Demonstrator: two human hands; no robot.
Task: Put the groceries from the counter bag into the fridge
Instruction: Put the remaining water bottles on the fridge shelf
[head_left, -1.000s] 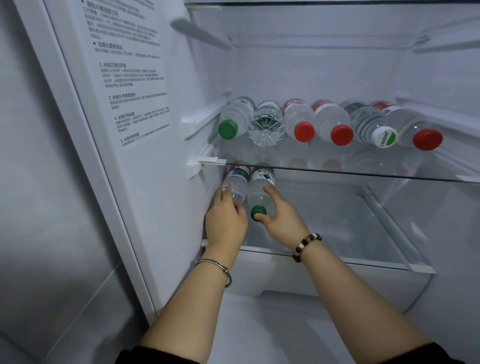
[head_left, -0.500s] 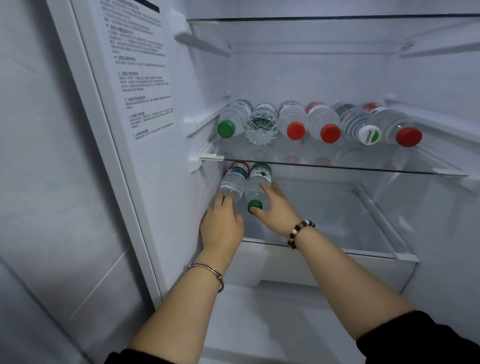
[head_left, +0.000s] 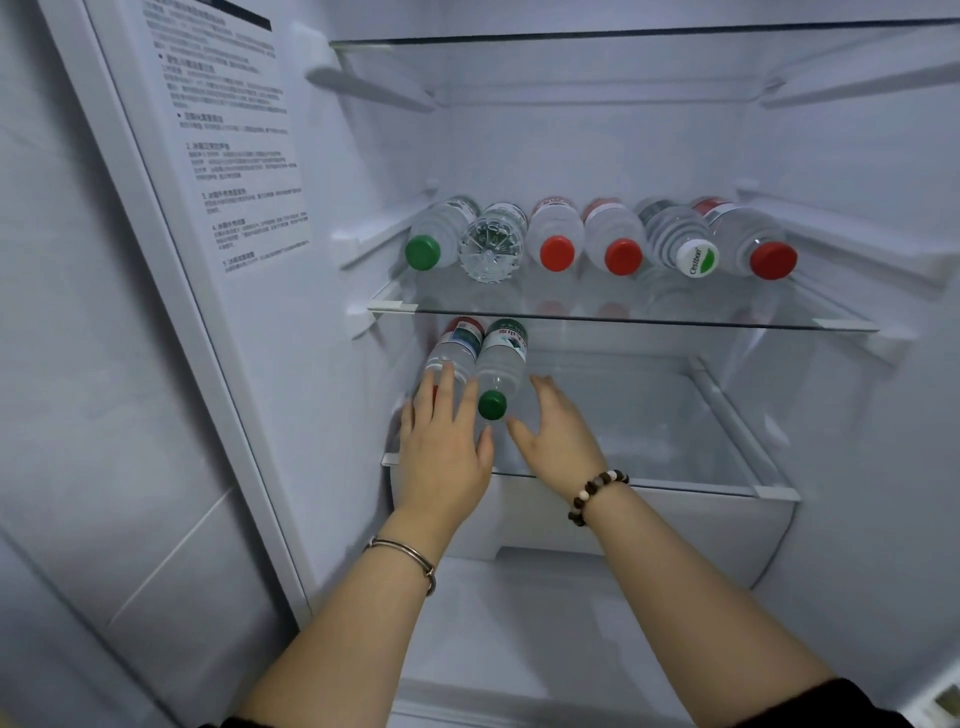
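– Down on the lower shelf (head_left: 701, 486), hard by the left wall (head_left: 374, 156) of the fridge, what have you got?

– Two water bottles lying on their sides, touching each other, necks towards me. My left grip (head_left: 441, 457) lies flat, fingers straight, on the near end of the left bottle (head_left: 453, 351), covering its cap. My right grip (head_left: 558, 441) is spread wide and holds nothing, just beside the green-capped bottle (head_left: 503, 364). Whether a fingertip brushes it I cannot tell.

– So what does the step want?

– As I judge it, settling this pair so they lie steady. Round bottles on glass will roll. I would press the left one gently against the wall, then nudge the green-capped one snug against it from the right, palm flat, no squeezing.

– How far back?

– Far enough that the green cap (head_left: 492, 404) sits well behind the shelf's front edge, like the row of six (head_left: 613, 244) on the upper shelf (head_left: 623, 317). Push along the bottle's length, not sideways on the cap, or it will swivel.

– And the risk?

– Letting go with both at once. I would lift the right away first, watch for any roll to the right, then lift the left. The bag is out of sight, so I cannot say what remains.
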